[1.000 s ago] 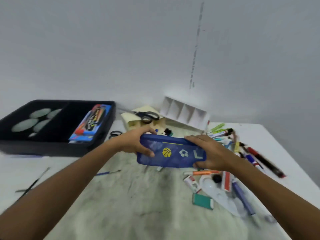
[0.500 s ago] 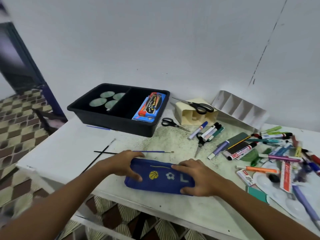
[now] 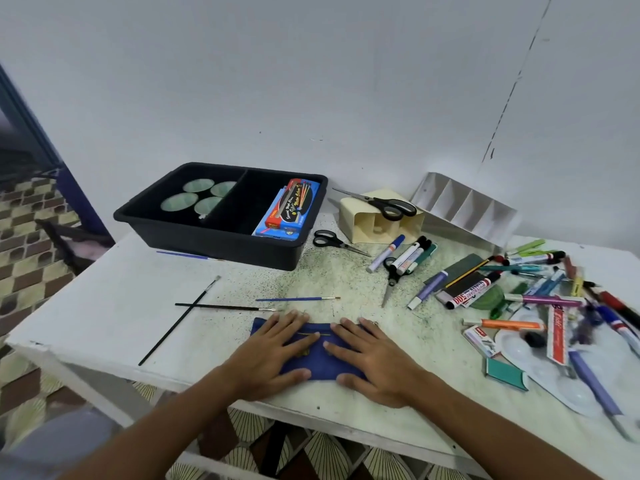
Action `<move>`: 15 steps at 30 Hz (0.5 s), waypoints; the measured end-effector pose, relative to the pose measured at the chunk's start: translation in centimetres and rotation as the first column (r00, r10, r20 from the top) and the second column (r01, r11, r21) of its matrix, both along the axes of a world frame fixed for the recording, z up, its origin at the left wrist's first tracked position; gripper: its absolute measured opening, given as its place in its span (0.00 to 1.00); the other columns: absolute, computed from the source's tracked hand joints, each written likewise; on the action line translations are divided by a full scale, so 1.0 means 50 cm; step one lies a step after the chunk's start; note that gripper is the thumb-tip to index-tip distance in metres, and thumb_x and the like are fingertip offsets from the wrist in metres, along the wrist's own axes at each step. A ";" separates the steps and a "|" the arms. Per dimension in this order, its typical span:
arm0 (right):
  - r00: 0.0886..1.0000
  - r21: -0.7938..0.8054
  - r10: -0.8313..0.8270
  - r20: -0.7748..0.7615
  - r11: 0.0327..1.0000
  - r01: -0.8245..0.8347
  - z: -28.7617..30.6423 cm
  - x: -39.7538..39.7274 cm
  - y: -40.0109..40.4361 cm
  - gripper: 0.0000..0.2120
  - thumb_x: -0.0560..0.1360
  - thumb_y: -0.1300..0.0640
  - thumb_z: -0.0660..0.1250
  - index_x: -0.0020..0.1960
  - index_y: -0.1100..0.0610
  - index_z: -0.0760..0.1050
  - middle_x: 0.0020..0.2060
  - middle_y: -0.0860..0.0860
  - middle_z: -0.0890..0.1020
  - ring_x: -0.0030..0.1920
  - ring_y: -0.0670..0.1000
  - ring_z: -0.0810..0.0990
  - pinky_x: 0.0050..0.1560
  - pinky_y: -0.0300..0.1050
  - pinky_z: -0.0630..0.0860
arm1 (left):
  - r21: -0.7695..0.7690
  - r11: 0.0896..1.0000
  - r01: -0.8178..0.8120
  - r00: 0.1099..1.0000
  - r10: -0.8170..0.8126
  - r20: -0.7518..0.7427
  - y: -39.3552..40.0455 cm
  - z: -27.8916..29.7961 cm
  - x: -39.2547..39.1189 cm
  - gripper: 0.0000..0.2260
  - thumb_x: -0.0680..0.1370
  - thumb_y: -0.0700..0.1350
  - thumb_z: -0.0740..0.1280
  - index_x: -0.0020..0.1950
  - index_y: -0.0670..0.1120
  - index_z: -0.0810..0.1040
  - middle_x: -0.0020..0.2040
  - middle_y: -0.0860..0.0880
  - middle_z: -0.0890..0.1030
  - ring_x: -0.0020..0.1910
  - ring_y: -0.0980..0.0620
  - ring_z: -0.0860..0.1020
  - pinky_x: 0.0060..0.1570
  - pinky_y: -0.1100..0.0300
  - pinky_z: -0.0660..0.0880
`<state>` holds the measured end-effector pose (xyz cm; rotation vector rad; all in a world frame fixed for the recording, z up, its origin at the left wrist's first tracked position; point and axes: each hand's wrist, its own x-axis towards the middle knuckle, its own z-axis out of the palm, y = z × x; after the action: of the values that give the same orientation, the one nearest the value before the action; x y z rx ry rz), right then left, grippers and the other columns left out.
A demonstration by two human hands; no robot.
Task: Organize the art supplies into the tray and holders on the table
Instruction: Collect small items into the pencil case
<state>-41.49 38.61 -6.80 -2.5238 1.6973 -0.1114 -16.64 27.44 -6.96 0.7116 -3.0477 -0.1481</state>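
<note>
**Both palms flat on the blue pouch**

Far left, a black tray sat on the table, with a box of water colours in its right compartment. Just before it lay thin brushes. Centre stage, the left hand and right hand pressed down on the blue pouch near the table's front edge, fingers straight and slightly spread. Further right, a cream holder carried scissors, then a white divider, then scattered markers.
</note>
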 end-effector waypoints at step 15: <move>0.997 -0.093 -0.012 0.082 0.995 0.019 0.017 0.008 0.010 0.27 0.81 0.43 0.57 0.76 0.53 0.63 0.77 0.57 0.60 0.78 0.54 0.53 0.77 0.48 0.39 | 0.002 1.000 -0.016 0.995 0.016 0.094 -0.011 0.024 -0.023 0.36 0.74 0.73 0.42 0.79 0.57 0.49 0.80 0.51 0.43 0.79 0.50 0.41 0.74 0.55 0.35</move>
<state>-41.09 39.10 -5.93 -2.5341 1.7197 -0.2983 -17.78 26.90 -5.77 0.7644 -3.1304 -0.1223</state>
